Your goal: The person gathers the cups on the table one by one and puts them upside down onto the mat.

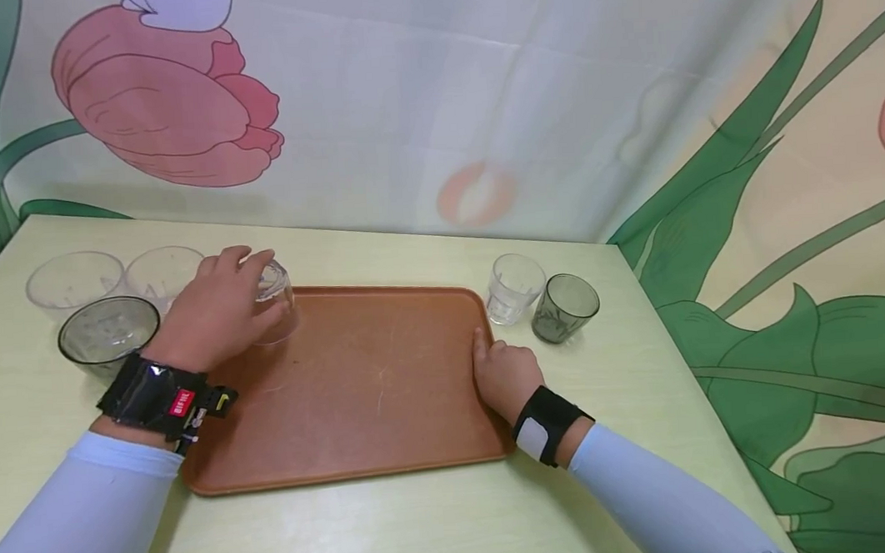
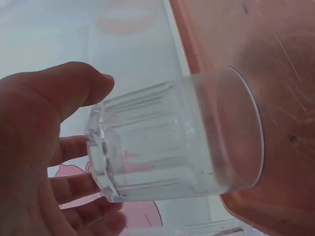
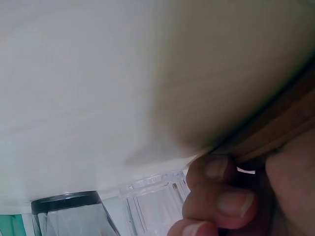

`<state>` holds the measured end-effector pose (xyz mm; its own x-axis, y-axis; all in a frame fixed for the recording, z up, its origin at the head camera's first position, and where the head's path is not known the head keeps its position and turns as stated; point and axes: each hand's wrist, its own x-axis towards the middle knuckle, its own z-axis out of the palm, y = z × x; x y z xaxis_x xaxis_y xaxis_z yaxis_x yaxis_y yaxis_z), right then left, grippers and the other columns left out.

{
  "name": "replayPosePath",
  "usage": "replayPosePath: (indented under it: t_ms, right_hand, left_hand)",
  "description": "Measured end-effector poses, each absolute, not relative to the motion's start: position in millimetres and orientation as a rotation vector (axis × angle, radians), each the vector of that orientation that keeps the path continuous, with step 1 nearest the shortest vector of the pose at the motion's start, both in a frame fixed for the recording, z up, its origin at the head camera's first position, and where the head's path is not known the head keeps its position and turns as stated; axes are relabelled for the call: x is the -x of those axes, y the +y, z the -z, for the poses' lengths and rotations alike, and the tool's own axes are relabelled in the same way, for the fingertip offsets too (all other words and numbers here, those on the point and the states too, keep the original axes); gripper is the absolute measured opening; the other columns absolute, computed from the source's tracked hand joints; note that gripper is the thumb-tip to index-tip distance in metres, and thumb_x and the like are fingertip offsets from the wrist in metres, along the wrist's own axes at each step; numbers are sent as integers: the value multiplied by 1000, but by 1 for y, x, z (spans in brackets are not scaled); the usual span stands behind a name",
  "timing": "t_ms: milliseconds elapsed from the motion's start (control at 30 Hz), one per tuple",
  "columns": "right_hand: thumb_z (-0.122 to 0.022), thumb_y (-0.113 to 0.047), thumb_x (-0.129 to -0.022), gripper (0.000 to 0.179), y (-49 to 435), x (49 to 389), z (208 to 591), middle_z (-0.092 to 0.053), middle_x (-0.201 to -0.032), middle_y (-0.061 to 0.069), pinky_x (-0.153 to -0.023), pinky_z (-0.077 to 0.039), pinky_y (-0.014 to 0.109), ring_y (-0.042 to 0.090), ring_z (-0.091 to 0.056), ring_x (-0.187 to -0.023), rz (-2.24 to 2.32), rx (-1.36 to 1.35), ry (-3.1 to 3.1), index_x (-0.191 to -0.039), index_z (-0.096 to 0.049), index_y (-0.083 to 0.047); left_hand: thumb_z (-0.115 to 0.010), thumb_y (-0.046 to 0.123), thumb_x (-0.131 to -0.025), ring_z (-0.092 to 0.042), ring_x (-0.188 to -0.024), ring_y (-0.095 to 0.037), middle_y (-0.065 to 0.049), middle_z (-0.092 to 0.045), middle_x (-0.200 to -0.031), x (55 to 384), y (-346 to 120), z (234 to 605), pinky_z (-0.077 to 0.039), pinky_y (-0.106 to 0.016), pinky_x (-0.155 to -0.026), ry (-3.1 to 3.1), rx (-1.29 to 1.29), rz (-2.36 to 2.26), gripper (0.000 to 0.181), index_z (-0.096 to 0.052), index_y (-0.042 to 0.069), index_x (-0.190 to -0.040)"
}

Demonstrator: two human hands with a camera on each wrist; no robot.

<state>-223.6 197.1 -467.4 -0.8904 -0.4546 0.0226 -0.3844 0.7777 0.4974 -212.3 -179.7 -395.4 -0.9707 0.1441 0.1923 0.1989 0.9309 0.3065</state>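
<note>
From my remote station I saw, outermost past the left grip, a wide-mouthed clear glass tumbler (image 1: 75,279), then a smoky grey glass tumbler (image 1: 109,331) beside the wrist, then a second clear glass tumbler (image 1: 158,270) just behind the knuckles. The left hand (image 1: 215,309) had thumb and fingers curled round the base of a fluted clear glass (image 2: 152,142), mouth down beneath the grip at the far left corner of a brown rectangular plastic-looking tray (image 1: 358,381). I could not tell how firmly they pinched, nor whether the rim bore on the tray. Raising or lowering, I judged, the base wanted holding level and the path straight, so the rim would not scrape or tip. The right hand (image 1: 508,373) gripped the tray's right edge, useful for steadiness. Beyond that grip stood a short clear glass cup (image 1: 514,289) and, right of it, a dark grey glass cup (image 1: 564,308).
</note>
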Motion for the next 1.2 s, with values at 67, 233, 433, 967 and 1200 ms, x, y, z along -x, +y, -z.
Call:
replayPosePath:
  t_ms: [67,233,433,967,1200]
  right_hand:
    - [-48,-15,-102,45,197,223,467,-57,-68,9,-44,-48,34,19,-54,-49,751,-671,-2825,-145,-52,-4]
    - [-48,-15,-101,45,196,222,467,-57,-68,9,-45,-48,34,20,-54,-49,760,-675,-2817,-145,-52,-4]
    - [-49,-15,-101,45,197,223,469,-57,-67,9,-44,-48,34,19,-54,-48,765,-677,-2818,-145,-52,-4]
    - [-49,-15,-101,44,198,221,468,-55,-66,8,-43,-47,34,19,-52,-47,750,-688,-2800,-143,-54,-3]
    - [-50,-15,-100,45,198,222,468,-55,-66,8,-43,-47,34,19,-52,-47,726,-690,-2788,-143,-55,-4]
  left_hand:
    - [-67,34,-91,-38,-131,-54,-33,-41,-144,211,-179,395,-40,-69,-103,-2891,274,482,68,-44,1,-146]
    - [-66,32,-90,-41,-130,-51,-30,-47,-141,208,-175,395,-36,-67,-109,-2819,325,492,65,-48,0,-144]
    - [-69,29,-88,-46,-129,-46,-26,-51,-139,203,-164,388,-41,-62,-107,-2734,410,570,66,-48,2,-144]
    - [-72,29,-87,-54,-124,-41,-21,-58,-134,182,-134,369,-44,-57,-104,-2513,613,611,62,-53,2,-140]
    - [-73,35,-87,-54,-128,-35,-16,-57,-138,175,-129,363,-47,-54,-104,-2462,677,676,65,-53,6,-142]
